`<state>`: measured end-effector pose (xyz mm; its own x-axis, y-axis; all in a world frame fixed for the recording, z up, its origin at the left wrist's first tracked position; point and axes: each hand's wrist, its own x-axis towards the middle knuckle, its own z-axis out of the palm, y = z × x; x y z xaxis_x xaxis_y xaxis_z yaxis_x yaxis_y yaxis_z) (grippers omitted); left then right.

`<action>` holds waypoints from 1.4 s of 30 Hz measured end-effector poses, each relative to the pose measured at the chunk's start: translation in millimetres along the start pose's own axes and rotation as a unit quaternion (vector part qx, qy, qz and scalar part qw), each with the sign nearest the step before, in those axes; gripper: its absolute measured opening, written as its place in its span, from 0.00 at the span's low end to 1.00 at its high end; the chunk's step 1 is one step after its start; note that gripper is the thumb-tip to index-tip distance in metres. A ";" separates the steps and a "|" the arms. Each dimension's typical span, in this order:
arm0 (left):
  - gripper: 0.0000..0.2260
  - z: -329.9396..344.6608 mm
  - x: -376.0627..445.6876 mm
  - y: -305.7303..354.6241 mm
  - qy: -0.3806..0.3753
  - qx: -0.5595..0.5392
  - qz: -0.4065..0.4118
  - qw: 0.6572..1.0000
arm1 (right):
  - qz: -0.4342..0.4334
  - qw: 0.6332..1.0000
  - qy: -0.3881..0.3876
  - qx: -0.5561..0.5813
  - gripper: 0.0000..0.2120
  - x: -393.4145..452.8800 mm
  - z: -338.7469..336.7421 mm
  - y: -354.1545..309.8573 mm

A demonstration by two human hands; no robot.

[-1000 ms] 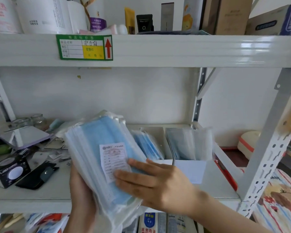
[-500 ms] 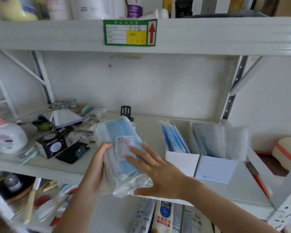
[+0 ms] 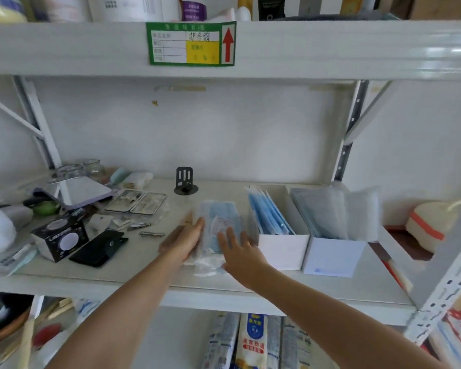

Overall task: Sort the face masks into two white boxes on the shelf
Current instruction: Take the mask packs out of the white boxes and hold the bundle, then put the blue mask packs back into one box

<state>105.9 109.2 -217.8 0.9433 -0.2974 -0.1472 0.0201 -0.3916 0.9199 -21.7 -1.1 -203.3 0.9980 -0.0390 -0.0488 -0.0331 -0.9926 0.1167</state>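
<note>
Two white boxes stand side by side on my shelf (image 3: pixel 330 290). The left box (image 3: pixel 282 251) already holds upright blue masks, and the right box (image 3: pixel 333 258) holds grey-blue packets, so sorting looks partly done. One clear pack of blue masks (image 3: pixel 218 222) remains unsorted, lying flat on the shelf just left of the boxes. My left hand (image 3: pixel 185 241) rests open against its left edge. My right hand (image 3: pixel 241 255) lies open, fingers spread, touching its right side. Neither hand grips it.
</note>
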 end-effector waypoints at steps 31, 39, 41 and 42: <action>0.09 -1.8 -31.9 105.8 0.011 -0.086 0.139 0.987 | -0.063 0.858 0.503 0.081 0.11 -57.2 -102.2 75.8; 0.19 40.4 -66.5 152.7 -0.088 0.082 0.113 0.986 | 0.167 0.921 0.120 0.331 0.33 -53.7 -82.7 100.0; 0.20 47.4 -66.5 151.0 -0.062 0.125 0.141 0.980 | 0.165 0.925 0.051 0.339 0.39 -52.6 -69.6 92.8; 0.19 48.9 -66.7 149.5 -0.052 0.129 0.154 0.978 | 0.166 0.929 0.035 0.330 0.39 -53.0 -66.6 90.7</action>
<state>29.8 27.9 -88.2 0.8527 -0.5170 0.0746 -0.3566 -0.4718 0.8064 -74.1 -81.3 -124.1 0.9273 -0.3705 -0.0522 -0.3419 -0.7823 -0.5207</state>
